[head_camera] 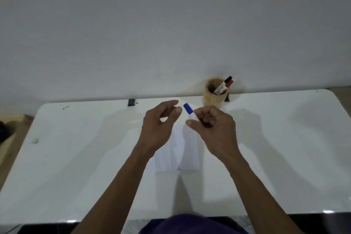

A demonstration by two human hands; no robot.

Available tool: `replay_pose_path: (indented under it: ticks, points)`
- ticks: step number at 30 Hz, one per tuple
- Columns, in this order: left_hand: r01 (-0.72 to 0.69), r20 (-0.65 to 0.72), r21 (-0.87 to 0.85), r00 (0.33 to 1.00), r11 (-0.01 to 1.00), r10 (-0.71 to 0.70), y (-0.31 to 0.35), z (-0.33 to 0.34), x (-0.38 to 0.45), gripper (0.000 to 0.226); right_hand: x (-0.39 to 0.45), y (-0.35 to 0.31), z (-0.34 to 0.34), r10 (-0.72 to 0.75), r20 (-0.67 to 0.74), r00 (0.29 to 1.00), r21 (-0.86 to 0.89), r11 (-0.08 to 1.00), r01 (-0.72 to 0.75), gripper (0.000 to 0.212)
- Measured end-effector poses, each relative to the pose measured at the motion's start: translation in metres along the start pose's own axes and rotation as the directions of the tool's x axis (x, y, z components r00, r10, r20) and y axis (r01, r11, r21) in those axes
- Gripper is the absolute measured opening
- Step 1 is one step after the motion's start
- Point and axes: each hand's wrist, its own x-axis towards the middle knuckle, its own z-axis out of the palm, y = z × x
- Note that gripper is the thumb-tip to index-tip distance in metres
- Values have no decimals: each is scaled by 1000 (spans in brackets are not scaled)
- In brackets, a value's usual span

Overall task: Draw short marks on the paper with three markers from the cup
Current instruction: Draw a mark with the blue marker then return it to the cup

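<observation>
Holding a blue-capped marker (190,112) above the white table (76,157), the right hand (214,129) has its grip closed around the white barrel, with the blue cap pointing up and away toward the left hand (161,121). The left hand's grip is open and holds nothing, thumb and fingers curved and parted just beside the cap, not touching it as far as can be seen. Below and between the two hands a white sheet of paper (182,154) lies flat on the table. Near the table's far edge stands a tan cup (215,94), well apart from the paper, with a black-capped marker (226,81) and a red-capped marker (228,84) leaning inside it.
</observation>
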Motion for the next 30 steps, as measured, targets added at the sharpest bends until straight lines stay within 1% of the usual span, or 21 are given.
replay_pose_path:
  ticks: [3,8,10,12,13,14,16,18,20,21,22,24,27,30]
  points:
    - [-1,23,-48,1000,999,2,-4,-26,-16,22,-16,-8,24,-21,86,996,-42,999,24,21]
    - [37,7,-163,999,986,-36,-21,-65,-34,7,-35,-15,55,-63,212,975,-129,987,91,15]
    - [73,-25,-230,996,970,-81,-32,-78,-39,6,-42,-15,59,-59,273,960,-168,980,108,21]
    - [99,-80,-275,989,956,-126,-45,-90,-43,7,-48,-13,60,-8,308,951,-176,982,65,26]
    - [107,-96,-283,986,953,-139,-51,-96,-46,7,-50,-13,61,9,298,955,-137,990,33,27]
    - [111,-94,-283,985,953,-143,-58,-101,-48,7,-54,-12,63,20,265,964,-56,998,-5,26]
    - [113,-33,-273,991,955,-127,-67,-111,-55,6,-61,-11,69,71,159,985,176,979,-99,27]
    - [105,44,-258,994,960,-97,-73,-118,-62,7,-69,-11,79,176,78,981,397,897,-193,26]
    - [93,71,-236,994,967,-78,-77,-123,-67,8,-78,-12,93,288,67,955,590,761,-270,24]
    - [86,77,-228,995,970,-70,-78,-125,-68,8,-83,-12,101,326,74,943,647,703,-294,25]
    - [81,88,-219,994,972,-63,-79,-125,-70,7,-88,-13,110,345,78,935,669,678,-306,27]
    - [81,126,-192,990,978,-58,-81,-125,-71,7,-97,-12,125,338,85,937,618,720,-316,31]
    - [128,165,-184,981,975,-97,-87,-128,-71,9,-103,-9,138,339,84,937,526,784,-330,17]
    - [214,199,-242,966,946,-167,-93,-130,-71,11,-99,-3,137,297,99,950,428,849,-310,14]
